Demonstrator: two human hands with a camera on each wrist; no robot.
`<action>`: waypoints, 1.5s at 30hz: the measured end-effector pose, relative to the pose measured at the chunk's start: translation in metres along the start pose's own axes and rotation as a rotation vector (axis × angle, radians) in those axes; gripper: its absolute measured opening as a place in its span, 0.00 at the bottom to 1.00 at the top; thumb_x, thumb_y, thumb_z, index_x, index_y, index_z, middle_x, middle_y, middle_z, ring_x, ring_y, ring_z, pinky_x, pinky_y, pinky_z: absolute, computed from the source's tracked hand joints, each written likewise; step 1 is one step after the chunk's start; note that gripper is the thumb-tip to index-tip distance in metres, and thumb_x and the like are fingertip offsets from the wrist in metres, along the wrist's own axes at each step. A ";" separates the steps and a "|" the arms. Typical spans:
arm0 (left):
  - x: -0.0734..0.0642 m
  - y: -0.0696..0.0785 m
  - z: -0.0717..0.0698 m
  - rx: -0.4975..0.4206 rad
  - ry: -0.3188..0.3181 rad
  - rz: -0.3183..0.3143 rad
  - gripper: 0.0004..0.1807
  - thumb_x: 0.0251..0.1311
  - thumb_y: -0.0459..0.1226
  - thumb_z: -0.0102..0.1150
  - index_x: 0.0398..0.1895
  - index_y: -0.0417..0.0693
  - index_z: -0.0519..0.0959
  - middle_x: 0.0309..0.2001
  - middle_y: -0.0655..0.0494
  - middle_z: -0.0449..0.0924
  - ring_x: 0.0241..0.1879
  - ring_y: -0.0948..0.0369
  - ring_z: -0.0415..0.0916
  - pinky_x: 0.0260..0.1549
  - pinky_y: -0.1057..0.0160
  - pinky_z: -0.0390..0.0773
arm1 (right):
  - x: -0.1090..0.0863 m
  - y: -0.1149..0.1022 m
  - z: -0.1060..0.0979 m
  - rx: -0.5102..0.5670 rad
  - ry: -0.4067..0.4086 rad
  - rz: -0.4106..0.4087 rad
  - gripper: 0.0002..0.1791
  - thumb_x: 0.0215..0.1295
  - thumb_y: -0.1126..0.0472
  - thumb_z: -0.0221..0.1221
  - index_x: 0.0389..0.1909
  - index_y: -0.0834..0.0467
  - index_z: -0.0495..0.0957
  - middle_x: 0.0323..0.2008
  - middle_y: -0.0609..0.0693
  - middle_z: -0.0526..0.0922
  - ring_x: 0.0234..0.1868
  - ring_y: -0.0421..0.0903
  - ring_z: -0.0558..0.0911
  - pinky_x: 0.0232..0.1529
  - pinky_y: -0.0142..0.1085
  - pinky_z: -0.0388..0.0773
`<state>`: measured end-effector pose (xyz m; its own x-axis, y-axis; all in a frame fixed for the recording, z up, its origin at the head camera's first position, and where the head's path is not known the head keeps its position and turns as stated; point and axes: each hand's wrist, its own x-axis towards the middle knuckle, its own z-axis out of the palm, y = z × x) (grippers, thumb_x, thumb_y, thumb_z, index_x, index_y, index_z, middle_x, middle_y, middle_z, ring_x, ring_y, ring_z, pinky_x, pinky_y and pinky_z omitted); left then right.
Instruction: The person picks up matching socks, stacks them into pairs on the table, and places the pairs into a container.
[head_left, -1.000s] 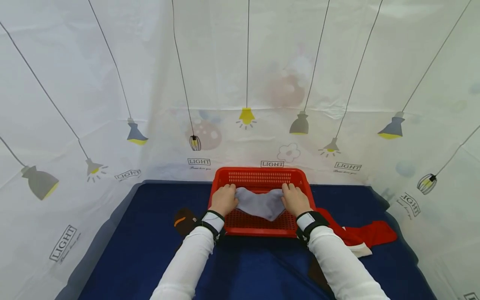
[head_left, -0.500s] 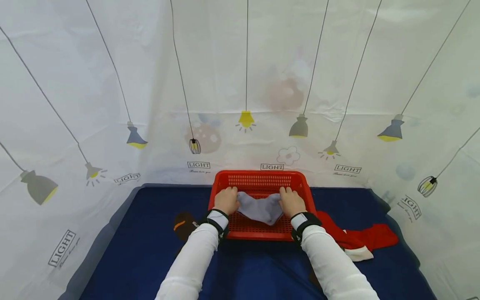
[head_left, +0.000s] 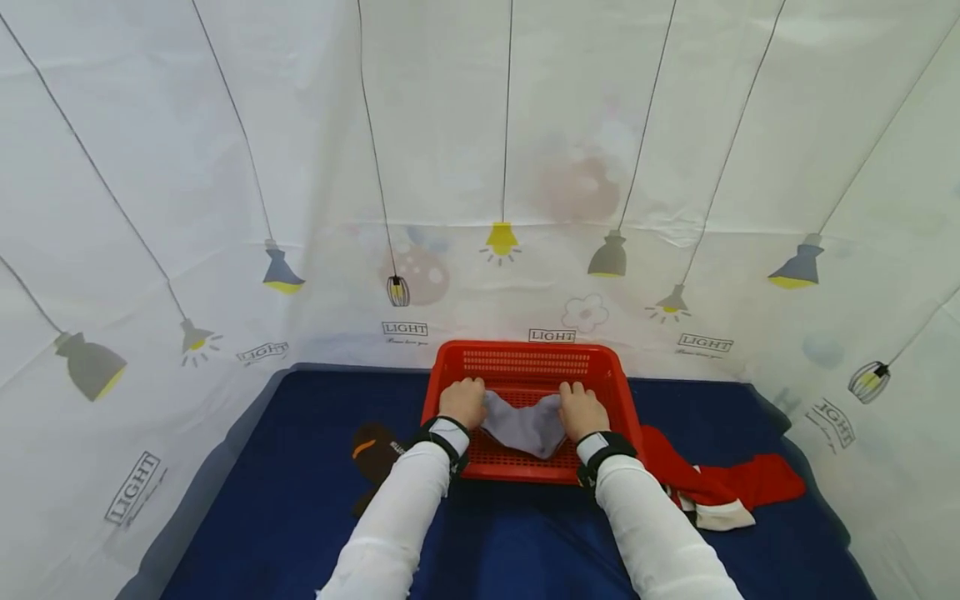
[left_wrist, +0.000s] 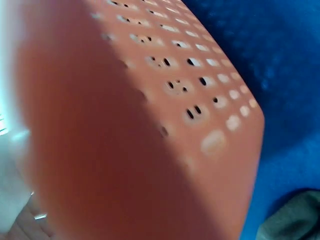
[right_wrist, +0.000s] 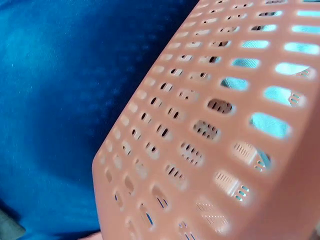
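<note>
A light grey cloth piece, shaped like a sock (head_left: 528,429), hangs stretched between both hands inside the red basket (head_left: 532,477). My left hand (head_left: 463,404) pinches its left end, near the basket's left wall. The right end is pinched by my right hand (head_left: 583,411), and the middle sags toward the slotted floor. The fingertips on the cloth are partly hidden behind the backs of the hands. In the left wrist view the basket's outer wall (left_wrist: 210,170) fills much of the picture. Grey cloth shows through slots of the basket wall (right_wrist: 150,115) in the right wrist view.
Brown socks (head_left: 372,458) with an orange mark lie left of the basket, partly under the left forearm. Red and white socks (head_left: 757,481) lie to its right. Blue cloth (head_left: 517,533) covers the table, and a white printed curtain (head_left: 480,300) stands close behind.
Both hands have drawn slightly closer together and a little lower in the basket, so the grey sock sags more. The head view has shifted slightly.
</note>
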<state>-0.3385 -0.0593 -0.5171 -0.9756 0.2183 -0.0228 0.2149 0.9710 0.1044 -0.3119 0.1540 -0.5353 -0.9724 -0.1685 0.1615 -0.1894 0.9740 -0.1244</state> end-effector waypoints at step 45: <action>-0.008 0.003 -0.019 0.100 -0.362 0.028 0.16 0.51 0.44 0.63 0.44 0.51 0.81 0.44 0.52 0.81 0.34 0.57 0.79 0.30 0.57 0.76 | -0.009 0.013 -0.018 0.041 -0.486 0.067 0.15 0.64 0.59 0.51 0.45 0.62 0.79 0.45 0.60 0.79 0.40 0.55 0.79 0.34 0.45 0.74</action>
<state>-0.3312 -0.0596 -0.4973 -0.8939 0.2478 -0.3735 0.2620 0.9650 0.0132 -0.3031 0.1711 -0.5206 -0.9319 -0.1660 -0.3225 -0.1198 0.9801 -0.1584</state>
